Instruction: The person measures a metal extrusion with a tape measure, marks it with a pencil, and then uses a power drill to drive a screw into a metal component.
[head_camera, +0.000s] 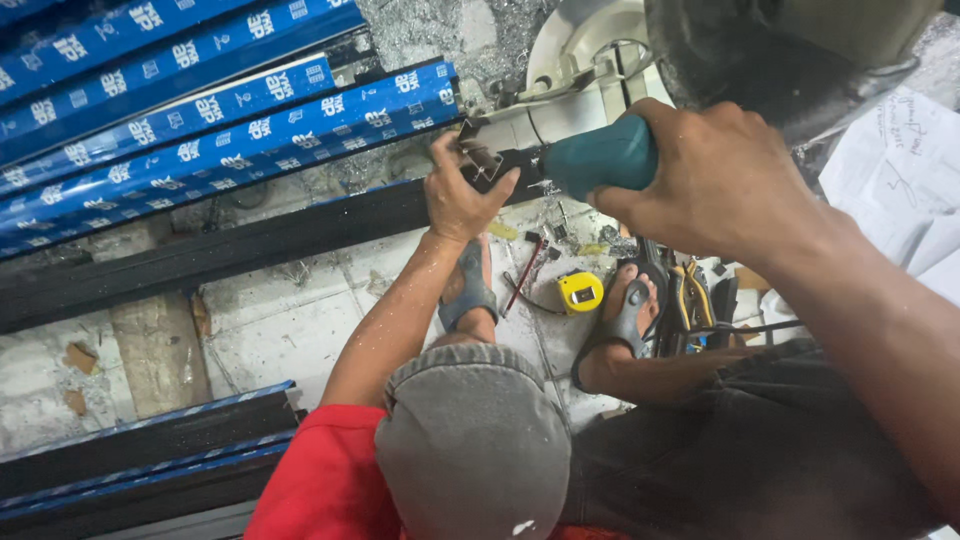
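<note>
Power tool (600, 155) with a teal body lay level at the top middle of the view, its pale metal nose pointing left at the end of a long dark bar (250, 245). The right hand (715, 175) was wrapped fully around the teal body, fingers closed tight on it. The left hand was out of sight. At the nose, a co-worker's hand (462, 195) reached up from below and pinched a small metal piece (483, 160) against the bar's end, thumb and fingertips just beside the working tip.

With fingers that close, the job seemed to call for a firm, square hold on the tool and steady pressure, so the tip would not skip toward the other hand.

The co-worker crouched beneath in a grey cap (470, 440) and red shirt, sandalled feet on the tiled floor (280, 320). A yellow tape measure (581, 292) lay between the feet among loose bits and shavings. Blue-wrapped bars (200, 130) were stacked at upper left, and paper sheets (900, 180) lay at the right edge.
</note>
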